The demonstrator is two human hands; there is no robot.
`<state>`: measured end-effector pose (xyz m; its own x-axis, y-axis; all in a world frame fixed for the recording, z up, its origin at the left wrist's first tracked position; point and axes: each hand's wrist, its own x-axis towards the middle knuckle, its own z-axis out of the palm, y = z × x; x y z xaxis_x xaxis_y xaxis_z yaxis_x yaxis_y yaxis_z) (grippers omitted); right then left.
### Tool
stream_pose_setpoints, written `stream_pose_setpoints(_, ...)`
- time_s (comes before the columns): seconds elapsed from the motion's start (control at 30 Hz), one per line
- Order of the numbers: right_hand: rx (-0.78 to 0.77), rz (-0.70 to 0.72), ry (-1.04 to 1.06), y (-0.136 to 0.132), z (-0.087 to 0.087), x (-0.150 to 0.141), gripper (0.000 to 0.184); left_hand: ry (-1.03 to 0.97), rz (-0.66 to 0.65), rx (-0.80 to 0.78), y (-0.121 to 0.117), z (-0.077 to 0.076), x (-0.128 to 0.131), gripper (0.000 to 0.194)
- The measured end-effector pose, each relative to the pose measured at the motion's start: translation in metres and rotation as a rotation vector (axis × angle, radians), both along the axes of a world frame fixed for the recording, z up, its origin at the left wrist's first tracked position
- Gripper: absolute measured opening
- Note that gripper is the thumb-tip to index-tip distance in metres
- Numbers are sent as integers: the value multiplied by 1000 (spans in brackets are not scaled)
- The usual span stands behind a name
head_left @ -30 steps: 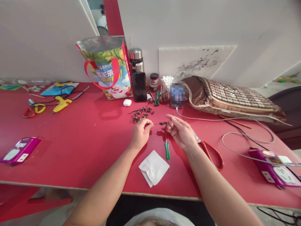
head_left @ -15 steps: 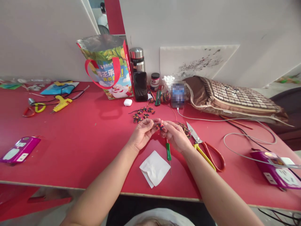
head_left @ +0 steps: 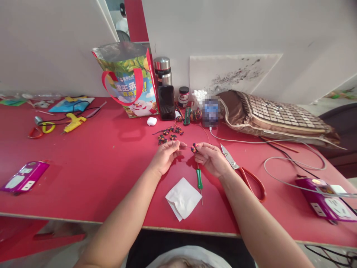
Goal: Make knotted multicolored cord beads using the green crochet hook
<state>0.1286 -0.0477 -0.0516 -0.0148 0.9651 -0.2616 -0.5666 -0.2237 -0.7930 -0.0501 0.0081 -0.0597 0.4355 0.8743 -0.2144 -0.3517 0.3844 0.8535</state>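
Observation:
My left hand (head_left: 165, 156) and my right hand (head_left: 212, 160) are raised just over the red table (head_left: 97, 160), both pinched on one thin dark cord. A small multicoloured knot (head_left: 194, 148) sits on that cord at my right fingertips. Behind my hands lie several similar small multicoloured knots (head_left: 169, 134). A green-handled awl (head_left: 199, 181) lies below my right hand, and red-handled scissors (head_left: 244, 174) lie just right of it. A folded white tissue (head_left: 182, 198) is near the front edge.
At the back stand a printed bag with red handles (head_left: 126, 83), a steel flask (head_left: 163, 70), a black phone (head_left: 166, 102), a small jar (head_left: 183, 96) and a brown woven cushion (head_left: 273, 113). A yellow glue gun (head_left: 71, 123) lies left. Purple power strips sit at left (head_left: 24, 176) and right (head_left: 327, 203).
My hands came together around the knot half a second ago, and have now drawn slightly apart again, stretching the cord between them. The scissors show more as my right hand shifted.

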Motion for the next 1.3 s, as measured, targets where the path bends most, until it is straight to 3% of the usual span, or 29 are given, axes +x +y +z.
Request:
stream_pose_setpoints(0.1,-2,27,1,-1,0,0,28,-112,-72,-84,-1,-1,-1,41)
stream_pose_setpoints(0.3,-27,96,-21,-2,-1,-4,34,-167,-19,-138,2,-5,-2,28)
stream_pose_setpoints(0.4,-47,134,0,-2,-3,-7,37,-43,-16,-66,0,-2,2,34)
stream_pose_setpoints(0.53,-59,138,9,-3,-3,-8,41,265,-35,142,-9,4,8,40)
stream_pose_setpoints(0.7,-48,91,-26,-2,-2,-6,45,335,-158,243,-17,14,9,46)
stream_pose_setpoints(0.87,-12,86,-109,-1,-3,-2,52,312,-173,166,-17,18,8,43)
stream_pose_setpoints(1.07,159,171,-620,-4,3,6,46,199,-87,-3,-11,15,7,42)
stream_pose_setpoints(1.3,96,138,-430,-3,-2,9,28,134,-107,-52,-13,17,7,46)
